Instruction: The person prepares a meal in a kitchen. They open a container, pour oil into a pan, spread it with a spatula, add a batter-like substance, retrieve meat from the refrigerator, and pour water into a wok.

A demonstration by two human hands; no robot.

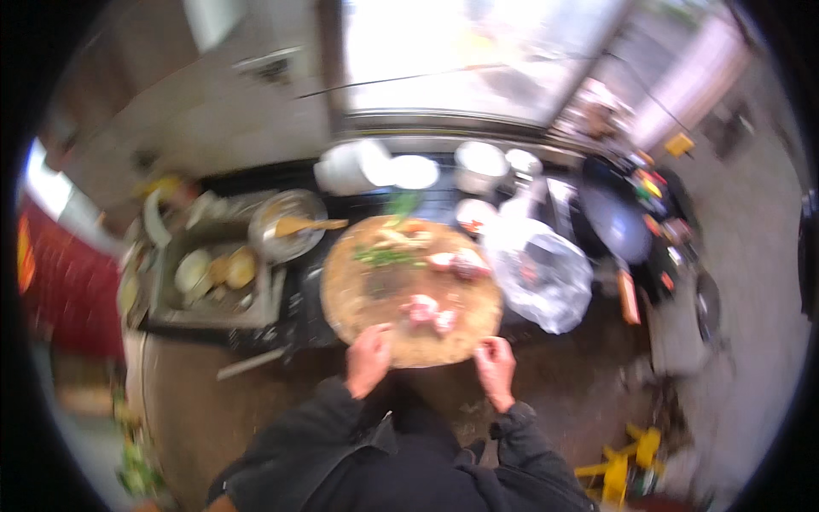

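A round wooden chopping board [384, 313] lies in front of me. At its near left edge is my left hand [369, 360], fingers curled in against the rim. My right hand [496, 370] is at the near right edge, its fingers bent together. Blur hides whether either one grips the board. Pieces of raw meat [423, 310] sit between the hands, with more meat [466, 264] at the board's right side. Chopped greens [387, 256] and pale yellowish pieces [403, 237], perhaps ginger, lie toward the back.
Right of the board is a clear plastic bag [550, 275], then a wok [614, 217] with a wooden handle. A sink [163, 294] with dishes and a metal bowl [313, 237] holding a wooden utensil [301, 225] are leftward. White bowls [480, 168] stand behind.
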